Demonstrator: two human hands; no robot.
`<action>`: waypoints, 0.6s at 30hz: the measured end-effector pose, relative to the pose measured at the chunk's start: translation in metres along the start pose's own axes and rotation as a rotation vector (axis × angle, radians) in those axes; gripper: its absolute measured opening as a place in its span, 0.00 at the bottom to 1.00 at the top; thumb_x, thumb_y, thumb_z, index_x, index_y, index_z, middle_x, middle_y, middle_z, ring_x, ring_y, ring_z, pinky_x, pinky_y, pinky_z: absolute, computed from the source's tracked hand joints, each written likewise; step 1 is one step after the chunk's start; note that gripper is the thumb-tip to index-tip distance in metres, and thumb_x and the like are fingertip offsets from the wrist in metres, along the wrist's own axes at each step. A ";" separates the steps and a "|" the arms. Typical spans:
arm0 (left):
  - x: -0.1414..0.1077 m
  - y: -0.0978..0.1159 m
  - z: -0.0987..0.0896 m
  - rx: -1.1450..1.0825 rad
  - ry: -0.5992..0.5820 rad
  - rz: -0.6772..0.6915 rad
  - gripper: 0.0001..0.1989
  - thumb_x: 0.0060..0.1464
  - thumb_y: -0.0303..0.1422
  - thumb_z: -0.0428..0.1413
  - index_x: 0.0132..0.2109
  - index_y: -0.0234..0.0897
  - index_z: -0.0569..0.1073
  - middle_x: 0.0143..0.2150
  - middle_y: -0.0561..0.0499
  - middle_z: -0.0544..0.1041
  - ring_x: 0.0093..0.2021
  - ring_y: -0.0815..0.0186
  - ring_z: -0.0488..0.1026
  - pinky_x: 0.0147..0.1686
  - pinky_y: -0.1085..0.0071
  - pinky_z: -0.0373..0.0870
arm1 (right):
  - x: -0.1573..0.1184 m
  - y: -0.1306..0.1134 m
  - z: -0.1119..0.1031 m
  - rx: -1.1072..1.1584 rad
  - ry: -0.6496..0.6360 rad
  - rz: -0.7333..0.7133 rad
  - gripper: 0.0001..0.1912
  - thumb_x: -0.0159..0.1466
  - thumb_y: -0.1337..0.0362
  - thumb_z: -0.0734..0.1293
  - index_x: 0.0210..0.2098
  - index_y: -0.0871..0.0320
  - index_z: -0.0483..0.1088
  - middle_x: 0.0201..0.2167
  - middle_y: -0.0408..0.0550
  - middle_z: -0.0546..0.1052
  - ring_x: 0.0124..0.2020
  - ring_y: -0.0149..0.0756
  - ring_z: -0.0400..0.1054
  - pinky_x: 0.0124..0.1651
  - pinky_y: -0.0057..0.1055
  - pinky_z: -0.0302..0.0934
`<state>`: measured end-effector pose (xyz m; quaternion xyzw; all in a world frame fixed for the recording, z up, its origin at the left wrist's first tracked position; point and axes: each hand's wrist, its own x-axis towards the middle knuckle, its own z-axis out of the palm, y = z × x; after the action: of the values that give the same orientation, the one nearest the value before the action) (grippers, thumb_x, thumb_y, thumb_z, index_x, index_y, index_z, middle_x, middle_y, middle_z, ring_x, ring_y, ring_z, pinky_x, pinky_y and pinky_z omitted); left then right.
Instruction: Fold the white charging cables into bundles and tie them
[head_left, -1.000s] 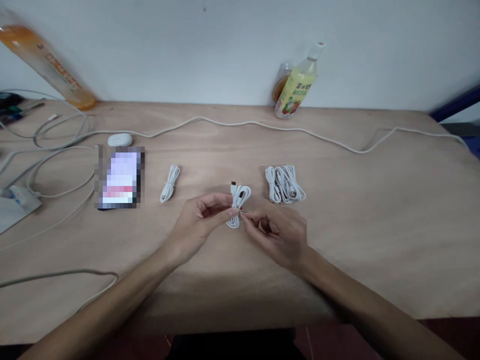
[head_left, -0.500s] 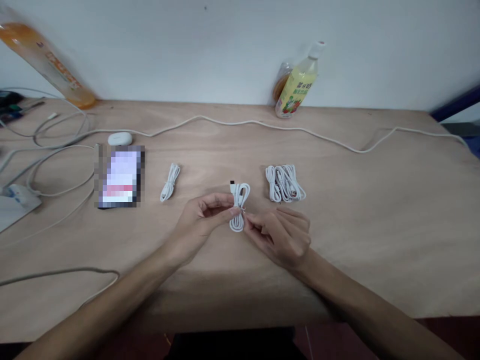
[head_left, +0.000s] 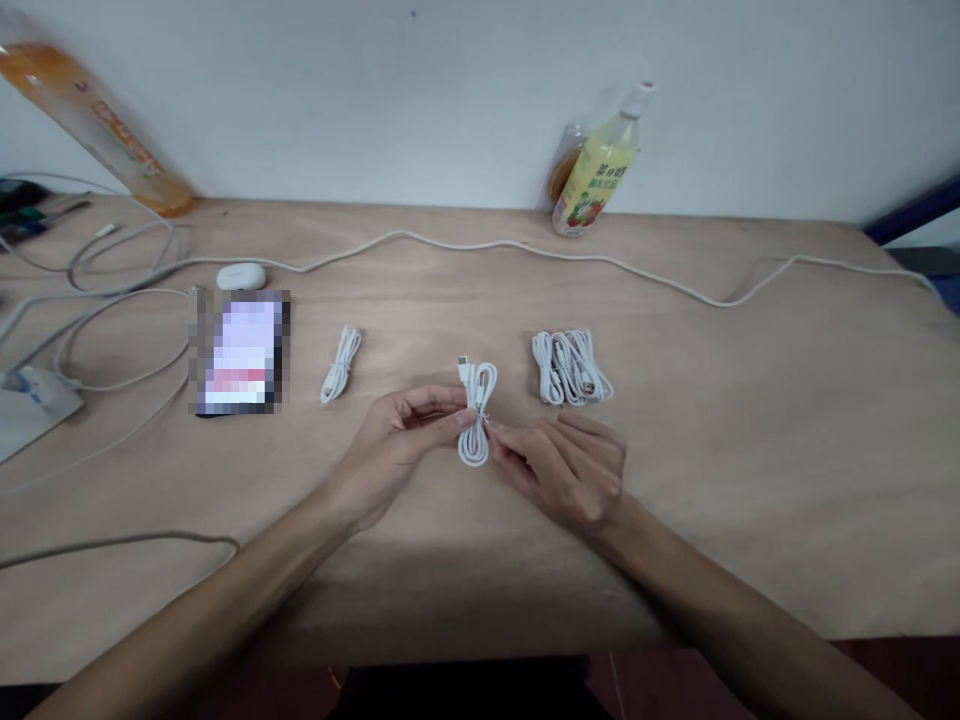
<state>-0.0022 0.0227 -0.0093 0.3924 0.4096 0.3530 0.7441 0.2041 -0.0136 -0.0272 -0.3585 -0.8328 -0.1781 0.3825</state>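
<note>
The left hand (head_left: pixel 386 445) pinched one white cable bundle (head_left: pixel 474 446) at its middle; the right hand (head_left: pixel 574 465) had its fingertips closed on the single tie (head_left: pixel 484 418). Left of the grip lay one tied bundle (head_left: pixel 341 365) and one phone (head_left: pixel 244 352); right, several overlapping bundles (head_left: pixel 571 368), their count unclear. Two bottles, one orange (head_left: pixel 105 130), one yellow (head_left: pixel 598 172), leaned beyond.

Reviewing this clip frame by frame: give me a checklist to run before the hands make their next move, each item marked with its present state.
1. Left hand grips the looped white cable bundle: ok.
2. Right hand fingertips at the thin tie round its middle: ok.
3. Tie fully tight: cannot tell.
4. All plugs tucked within the loops: not ok, one metal-tipped white plug sticks out.
5. Dark rectangular phone clear of both hands: ok.
</note>
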 end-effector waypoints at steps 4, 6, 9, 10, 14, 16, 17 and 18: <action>0.000 0.000 0.000 0.004 -0.016 0.000 0.10 0.53 0.37 0.76 0.41 0.40 0.89 0.41 0.50 0.87 0.42 0.63 0.79 0.48 0.67 0.74 | 0.000 -0.002 -0.003 -0.037 -0.031 -0.024 0.08 0.73 0.71 0.73 0.38 0.55 0.75 0.20 0.36 0.75 0.19 0.29 0.64 0.24 0.35 0.55; 0.000 0.000 0.001 -0.002 -0.023 0.000 0.10 0.53 0.37 0.76 0.41 0.40 0.89 0.40 0.50 0.86 0.42 0.63 0.79 0.47 0.67 0.74 | 0.000 -0.002 -0.004 -0.054 -0.022 -0.040 0.10 0.72 0.72 0.74 0.36 0.53 0.75 0.20 0.36 0.75 0.19 0.29 0.64 0.24 0.35 0.54; 0.000 0.001 0.001 -0.010 -0.029 0.000 0.10 0.52 0.37 0.77 0.41 0.40 0.89 0.39 0.51 0.86 0.41 0.64 0.78 0.47 0.68 0.74 | 0.000 -0.003 -0.005 -0.076 -0.009 -0.055 0.12 0.73 0.72 0.74 0.33 0.54 0.75 0.19 0.37 0.74 0.19 0.29 0.63 0.25 0.35 0.54; -0.001 0.002 0.002 -0.009 -0.029 -0.001 0.10 0.52 0.37 0.77 0.41 0.40 0.89 0.39 0.51 0.86 0.41 0.64 0.78 0.46 0.68 0.74 | 0.000 -0.003 -0.005 -0.078 -0.012 -0.062 0.13 0.73 0.72 0.73 0.32 0.55 0.75 0.20 0.37 0.74 0.19 0.29 0.63 0.25 0.35 0.55; -0.001 0.004 0.002 -0.008 -0.032 -0.016 0.11 0.51 0.38 0.78 0.40 0.41 0.89 0.37 0.52 0.85 0.40 0.65 0.78 0.45 0.69 0.74 | 0.001 -0.004 -0.005 -0.088 -0.018 -0.071 0.18 0.74 0.72 0.72 0.28 0.55 0.72 0.19 0.38 0.73 0.19 0.28 0.61 0.26 0.36 0.56; -0.001 0.005 0.001 -0.005 -0.031 -0.019 0.12 0.51 0.38 0.78 0.40 0.41 0.89 0.38 0.52 0.85 0.40 0.65 0.78 0.45 0.69 0.74 | 0.001 -0.004 -0.004 -0.099 -0.006 -0.061 0.19 0.75 0.71 0.72 0.27 0.54 0.71 0.18 0.37 0.72 0.18 0.28 0.60 0.25 0.35 0.55; -0.001 0.005 0.001 0.001 -0.032 -0.018 0.12 0.51 0.39 0.78 0.40 0.41 0.88 0.38 0.52 0.86 0.40 0.65 0.79 0.46 0.69 0.74 | 0.002 -0.004 -0.003 -0.100 -0.003 -0.051 0.18 0.75 0.71 0.72 0.28 0.54 0.71 0.18 0.37 0.72 0.18 0.28 0.59 0.24 0.35 0.55; -0.001 0.005 0.000 0.011 -0.035 -0.015 0.12 0.52 0.39 0.77 0.41 0.40 0.88 0.39 0.51 0.86 0.41 0.64 0.79 0.46 0.68 0.75 | 0.002 -0.003 -0.002 -0.090 0.000 -0.038 0.16 0.75 0.71 0.71 0.30 0.54 0.72 0.18 0.36 0.73 0.18 0.28 0.60 0.24 0.34 0.55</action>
<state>-0.0034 0.0240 -0.0045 0.3993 0.4013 0.3382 0.7518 0.2018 -0.0164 -0.0244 -0.3596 -0.8305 -0.2226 0.3625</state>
